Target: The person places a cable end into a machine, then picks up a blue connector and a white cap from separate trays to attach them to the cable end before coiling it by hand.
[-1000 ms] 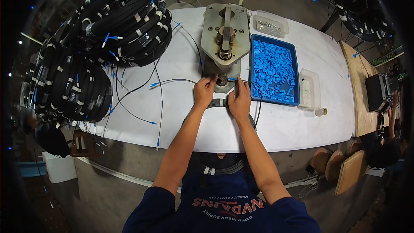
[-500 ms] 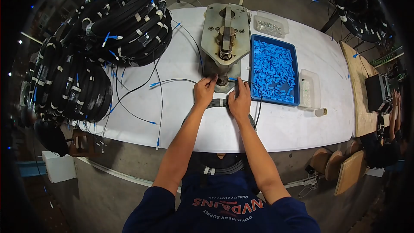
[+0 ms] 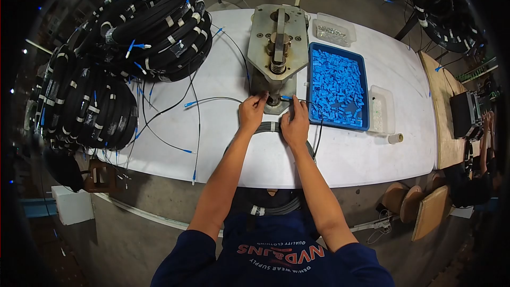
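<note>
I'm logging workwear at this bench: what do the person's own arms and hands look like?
The left hand and right hand are ungloved, and the wrists are bare. The forearms are also bare below the short, dark navy sleeves of a matching shirt, printed with large orange-red letters and smaller pale lettering.

1. Left hand [image 3: 251,112]: fingertips meet the press [image 3: 289,69] near its base; anything between them is too small to tell.
2. Right hand [image 3: 296,122]: pinched fingers cover part of the black cable [image 3: 320,135] behind the blue connector [image 3: 287,97], whose inner end is indistinct.
3. Cable coil [image 3: 268,126]: partly concealed by the hands and forearms.
4. Clear tray [image 3: 332,33]: its small contents cannot be identified.
5. Co-worker's hands [image 3: 487,120]: blurred at the right, their work unreadable.
6. Navy shirt [image 3: 212,266]: cut off by the lower edge.
</note>
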The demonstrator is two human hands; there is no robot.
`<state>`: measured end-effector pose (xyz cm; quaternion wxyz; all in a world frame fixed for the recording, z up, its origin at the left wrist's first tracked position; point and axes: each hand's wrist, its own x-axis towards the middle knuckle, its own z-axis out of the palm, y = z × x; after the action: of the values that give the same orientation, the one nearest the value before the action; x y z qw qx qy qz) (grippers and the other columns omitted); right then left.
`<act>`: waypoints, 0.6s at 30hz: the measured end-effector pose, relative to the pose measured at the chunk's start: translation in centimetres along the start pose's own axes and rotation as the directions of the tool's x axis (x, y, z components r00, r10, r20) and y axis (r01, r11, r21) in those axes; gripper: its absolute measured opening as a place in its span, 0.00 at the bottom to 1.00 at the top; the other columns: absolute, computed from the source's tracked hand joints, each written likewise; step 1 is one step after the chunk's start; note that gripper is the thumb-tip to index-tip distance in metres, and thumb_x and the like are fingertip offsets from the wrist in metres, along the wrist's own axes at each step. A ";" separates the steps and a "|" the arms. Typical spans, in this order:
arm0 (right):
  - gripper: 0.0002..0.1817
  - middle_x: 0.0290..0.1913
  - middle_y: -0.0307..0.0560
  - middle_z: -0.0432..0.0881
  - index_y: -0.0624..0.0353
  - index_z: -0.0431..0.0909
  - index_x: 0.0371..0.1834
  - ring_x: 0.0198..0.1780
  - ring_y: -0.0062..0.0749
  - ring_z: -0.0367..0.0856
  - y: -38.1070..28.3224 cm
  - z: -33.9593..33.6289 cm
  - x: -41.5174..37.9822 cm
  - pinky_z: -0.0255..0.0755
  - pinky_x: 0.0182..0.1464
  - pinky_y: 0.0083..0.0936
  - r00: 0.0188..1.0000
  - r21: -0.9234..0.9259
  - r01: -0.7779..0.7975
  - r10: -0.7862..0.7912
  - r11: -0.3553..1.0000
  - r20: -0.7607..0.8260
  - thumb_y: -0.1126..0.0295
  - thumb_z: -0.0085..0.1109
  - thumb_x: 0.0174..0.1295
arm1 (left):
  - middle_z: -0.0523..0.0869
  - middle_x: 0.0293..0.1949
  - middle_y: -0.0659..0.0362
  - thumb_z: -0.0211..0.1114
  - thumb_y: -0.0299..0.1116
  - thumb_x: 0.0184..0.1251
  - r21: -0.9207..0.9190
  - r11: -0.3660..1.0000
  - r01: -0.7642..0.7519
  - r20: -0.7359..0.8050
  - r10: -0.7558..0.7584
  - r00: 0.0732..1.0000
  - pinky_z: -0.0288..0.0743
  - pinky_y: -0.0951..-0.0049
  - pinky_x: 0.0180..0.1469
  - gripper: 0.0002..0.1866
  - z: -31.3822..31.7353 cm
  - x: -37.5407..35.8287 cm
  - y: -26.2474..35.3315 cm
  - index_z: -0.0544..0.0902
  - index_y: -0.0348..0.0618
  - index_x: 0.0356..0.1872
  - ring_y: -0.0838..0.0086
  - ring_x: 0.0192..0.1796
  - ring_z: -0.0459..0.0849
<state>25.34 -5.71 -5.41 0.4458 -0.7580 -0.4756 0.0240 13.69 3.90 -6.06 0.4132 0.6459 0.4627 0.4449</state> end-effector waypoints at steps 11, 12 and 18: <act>0.30 0.63 0.70 0.76 0.63 0.72 0.68 0.68 0.63 0.70 0.0 0.0 0.0 0.65 0.69 0.45 1.000 0.004 -0.012 0.012 1.000 0.008 0.75 0.55 0.58 | 0.83 0.25 0.52 0.68 0.39 0.70 0.052 0.998 -0.018 0.037 0.016 0.999 0.71 0.68 0.30 0.13 -0.2 0.1 -0.5 0.89 0.43 0.47 0.69 0.25 0.79; 0.31 0.63 0.70 0.75 0.63 0.72 0.69 0.68 0.64 0.70 0.0 0.0 0.0 0.65 0.70 0.45 1.000 0.005 -0.020 0.020 1.000 0.016 0.75 0.55 0.58 | 0.83 0.25 0.52 0.68 0.39 0.70 0.051 0.999 -0.018 0.036 0.017 0.999 0.71 0.68 0.30 0.13 -0.1 0.1 -0.6 0.89 0.43 0.47 0.69 0.25 0.79; 0.31 0.63 0.68 0.76 0.63 0.72 0.69 0.68 0.64 0.70 -0.1 -0.1 0.0 0.64 0.70 0.45 0.999 0.016 -0.036 0.036 0.999 0.028 0.75 0.55 0.58 | 0.82 0.23 0.52 0.67 0.40 0.70 0.058 0.998 0.037 0.039 -0.039 0.998 0.69 0.69 0.29 0.14 -0.3 -0.1 -0.1 0.89 0.43 0.48 0.73 0.24 0.77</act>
<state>25.31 -5.75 -5.30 0.4450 -0.7622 -0.4678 0.0464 13.35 3.83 -6.11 0.4120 0.6573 0.4791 0.4106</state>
